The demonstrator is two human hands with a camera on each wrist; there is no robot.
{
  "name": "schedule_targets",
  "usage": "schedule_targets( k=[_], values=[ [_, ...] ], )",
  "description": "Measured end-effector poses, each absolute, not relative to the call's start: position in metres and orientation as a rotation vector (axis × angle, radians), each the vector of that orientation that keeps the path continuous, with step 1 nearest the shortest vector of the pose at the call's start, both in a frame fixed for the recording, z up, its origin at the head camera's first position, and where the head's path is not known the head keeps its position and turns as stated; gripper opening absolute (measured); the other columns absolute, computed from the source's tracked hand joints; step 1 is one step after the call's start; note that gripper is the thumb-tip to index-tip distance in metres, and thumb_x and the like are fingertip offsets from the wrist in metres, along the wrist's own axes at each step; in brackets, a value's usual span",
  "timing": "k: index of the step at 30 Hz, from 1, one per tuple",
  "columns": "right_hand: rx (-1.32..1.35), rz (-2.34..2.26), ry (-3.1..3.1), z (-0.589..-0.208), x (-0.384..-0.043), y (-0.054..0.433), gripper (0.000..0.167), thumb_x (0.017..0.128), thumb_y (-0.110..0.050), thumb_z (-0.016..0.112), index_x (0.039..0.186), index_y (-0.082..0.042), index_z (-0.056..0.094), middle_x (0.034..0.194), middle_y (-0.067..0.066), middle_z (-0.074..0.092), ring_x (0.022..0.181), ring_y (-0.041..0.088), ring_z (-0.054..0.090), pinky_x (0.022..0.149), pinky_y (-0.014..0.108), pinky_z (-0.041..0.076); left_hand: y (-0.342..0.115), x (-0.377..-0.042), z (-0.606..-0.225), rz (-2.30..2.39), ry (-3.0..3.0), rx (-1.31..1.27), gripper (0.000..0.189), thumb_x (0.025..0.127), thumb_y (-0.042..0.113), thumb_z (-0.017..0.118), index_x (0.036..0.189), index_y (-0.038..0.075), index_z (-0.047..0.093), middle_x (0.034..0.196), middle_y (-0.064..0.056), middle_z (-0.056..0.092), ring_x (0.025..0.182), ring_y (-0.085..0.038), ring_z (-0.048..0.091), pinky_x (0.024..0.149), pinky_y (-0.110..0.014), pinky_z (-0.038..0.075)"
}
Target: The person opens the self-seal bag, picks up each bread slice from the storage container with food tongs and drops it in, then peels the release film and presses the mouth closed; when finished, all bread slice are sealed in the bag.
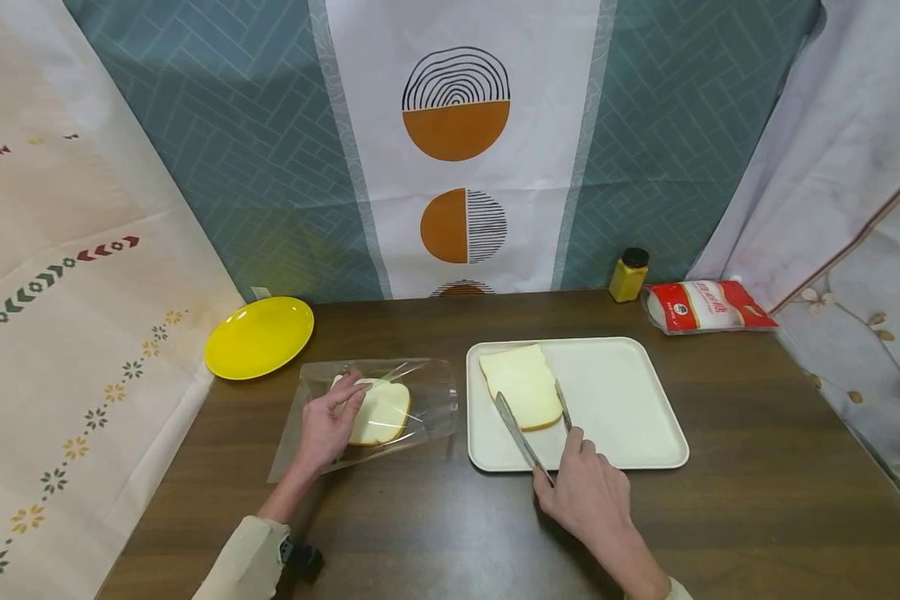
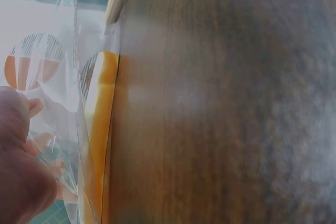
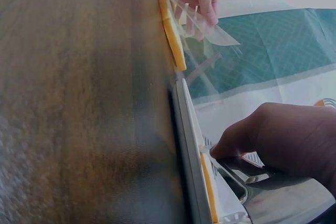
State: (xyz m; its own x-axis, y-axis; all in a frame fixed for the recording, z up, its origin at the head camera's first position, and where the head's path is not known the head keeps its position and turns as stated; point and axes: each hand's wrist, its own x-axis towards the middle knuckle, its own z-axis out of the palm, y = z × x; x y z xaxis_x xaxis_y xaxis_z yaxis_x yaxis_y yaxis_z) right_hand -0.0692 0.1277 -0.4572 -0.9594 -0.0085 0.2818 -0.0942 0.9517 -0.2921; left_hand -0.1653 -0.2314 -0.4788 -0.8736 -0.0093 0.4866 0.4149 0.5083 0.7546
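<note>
Between the thumb and fingers of my left hand (image 1: 328, 427) is the upper film of a clear plastic bag (image 1: 438, 404). A bread slice (image 1: 384, 414) with a golden crust lies inside the bag; its edge also shows in the left wrist view. My right hand (image 1: 588, 493) grips metal tongs (image 1: 520, 435), fingers and thumb round the two arms. The tongs' arms straddle a second bread slice (image 1: 520, 383) on the left half of a white tray (image 1: 630, 408). In the right wrist view the tongs (image 3: 233, 179) sit low over the tray's rim.
Behind the bag, a yellow plate (image 1: 258, 337) stands at the table's back left. A yellow bottle with a black cap (image 1: 628, 277) and a red and white packet (image 1: 708, 307) stand behind the tray. Patterned cloths (image 1: 270, 150) hang round the back and sides of the table.
</note>
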Motion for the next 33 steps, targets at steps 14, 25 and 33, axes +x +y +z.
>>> schedule_targets(
  k=[14, 25, 33],
  values=[
    [0.137, 0.393, -2.785, -0.462, -0.063, 0.135, 0.045, 0.077, -0.021, 0.079, 0.1, 0.008, 0.053, 0.061, 0.006, 0.044, 0.044, 0.024, 0.049, 0.033, 0.037, 0.036, -0.231, -0.163, -0.483, -1.332, -2.293, -0.347, 0.013, 0.091, -0.004, 0.07, 0.101, -0.005, 0.077, 0.12, -0.027, 0.066, 0.122, -0.046, 0.056, 0.105, -0.051, 0.039],
    [0.221, 0.321, -2.716, -0.456, -0.058, 0.145, 0.052, 0.076, -0.019, 0.081, 0.115, 0.007, 0.06, 0.072, 0.009, 0.054, 0.057, 0.029, 0.058, 0.037, 0.041, 0.042, -0.231, -0.164, -0.483, -1.31, -2.299, -0.356, 0.014, 0.091, -0.004, 0.07, 0.102, -0.005, 0.076, 0.119, -0.027, 0.066, 0.122, -0.048, 0.055, 0.104, -0.055, 0.038],
    [0.255, 0.346, -2.678, -0.452, -0.057, 0.154, 0.05, 0.075, -0.016, 0.082, 0.119, 0.0, 0.064, 0.075, 0.006, 0.057, 0.067, 0.029, 0.061, 0.038, 0.041, 0.043, -0.23, -0.168, -0.481, -1.303, -2.299, -0.363, 0.014, 0.091, -0.004, 0.07, 0.102, -0.005, 0.076, 0.12, -0.026, 0.066, 0.122, -0.048, 0.055, 0.104, -0.054, 0.038]
  ],
)
